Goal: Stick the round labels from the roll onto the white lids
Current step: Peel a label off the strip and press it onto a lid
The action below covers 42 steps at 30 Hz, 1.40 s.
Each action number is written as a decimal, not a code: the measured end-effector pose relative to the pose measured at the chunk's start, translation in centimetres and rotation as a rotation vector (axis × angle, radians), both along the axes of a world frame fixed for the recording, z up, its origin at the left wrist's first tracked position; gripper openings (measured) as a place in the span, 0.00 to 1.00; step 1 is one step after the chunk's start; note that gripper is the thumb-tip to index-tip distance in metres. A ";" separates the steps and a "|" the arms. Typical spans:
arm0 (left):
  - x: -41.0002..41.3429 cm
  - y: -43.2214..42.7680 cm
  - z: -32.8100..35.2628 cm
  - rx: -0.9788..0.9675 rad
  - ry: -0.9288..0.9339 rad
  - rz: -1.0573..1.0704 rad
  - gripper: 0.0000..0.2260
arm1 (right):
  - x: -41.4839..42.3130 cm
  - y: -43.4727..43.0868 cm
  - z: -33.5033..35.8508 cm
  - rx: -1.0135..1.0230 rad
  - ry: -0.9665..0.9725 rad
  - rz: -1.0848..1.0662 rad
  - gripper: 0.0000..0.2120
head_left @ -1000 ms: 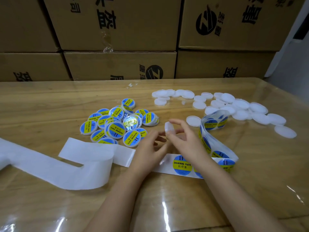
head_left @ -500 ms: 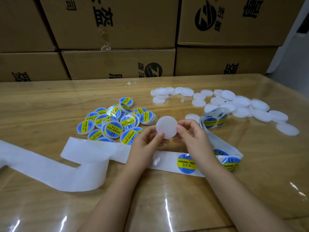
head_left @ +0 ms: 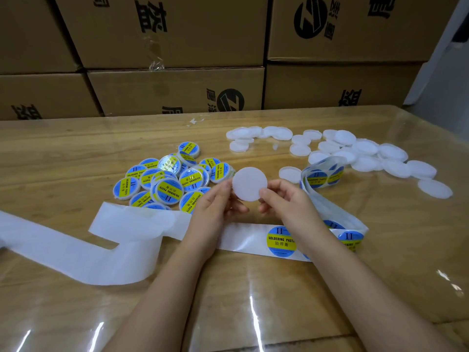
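Note:
Both hands hold one bare white lid (head_left: pixel 249 183) upright above the table, its flat face toward me. My left hand (head_left: pixel 215 207) pinches its left edge and my right hand (head_left: pixel 286 199) pinches its right edge. Under my wrists lies the white backing strip with a blue-and-yellow round label (head_left: pixel 281 241) on it. The strip runs right and back to the label roll (head_left: pixel 321 175). Several bare white lids (head_left: pixel 365 153) lie scattered at the back right. A heap of labelled lids (head_left: pixel 167 180) sits left of my hands.
Spent white backing paper (head_left: pixel 83 247) trails off to the left across the wooden table (head_left: pixel 63 158) under a clear cover. Stacked cardboard boxes (head_left: pixel 177 90) wall off the table's far edge. A single lid (head_left: pixel 289 174) lies next to the roll.
The lid has turned from edge-on to flat face toward me and is lifted slightly. My left hand has come onto its left edge, so both hands hold it.

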<state>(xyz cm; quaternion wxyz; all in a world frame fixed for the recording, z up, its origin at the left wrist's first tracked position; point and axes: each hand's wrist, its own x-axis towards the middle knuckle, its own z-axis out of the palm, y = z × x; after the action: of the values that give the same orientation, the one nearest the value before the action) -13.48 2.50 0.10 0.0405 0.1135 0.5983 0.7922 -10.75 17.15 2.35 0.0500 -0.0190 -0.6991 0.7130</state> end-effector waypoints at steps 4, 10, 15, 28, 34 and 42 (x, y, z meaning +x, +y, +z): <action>0.0 0.0 0.3 0.191 -0.100 -0.079 0.15 | -0.1 0.2 0.1 -0.161 -0.034 -0.008 0.04; 0.4 0.0 0.2 0.107 -0.022 -0.118 0.11 | -0.1 0.4 0.0 -0.287 -0.039 0.060 0.04; 0.3 0.2 -0.4 -0.170 0.151 0.041 0.05 | -0.1 1.0 0.0 0.083 0.081 0.021 0.05; 0.5 0.8 -1.7 -0.730 0.391 0.147 0.03 | -0.1 1.6 -0.5 0.700 0.237 -0.150 0.10; 0.3 0.7 -1.5 -0.927 0.374 0.280 0.09 | 0.2 1.6 -0.7 1.180 0.260 -0.063 0.19; -0.2 -0.7 -1.0 -1.177 0.374 0.471 0.10 | 1.0 1.2 -0.4 1.286 0.335 0.152 0.22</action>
<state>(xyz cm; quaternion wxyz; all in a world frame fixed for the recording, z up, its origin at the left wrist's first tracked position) -13.69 1.77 -0.93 -0.1832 0.0744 0.9371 0.2876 -9.78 18.34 1.99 0.1088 0.1747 -0.9671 0.1493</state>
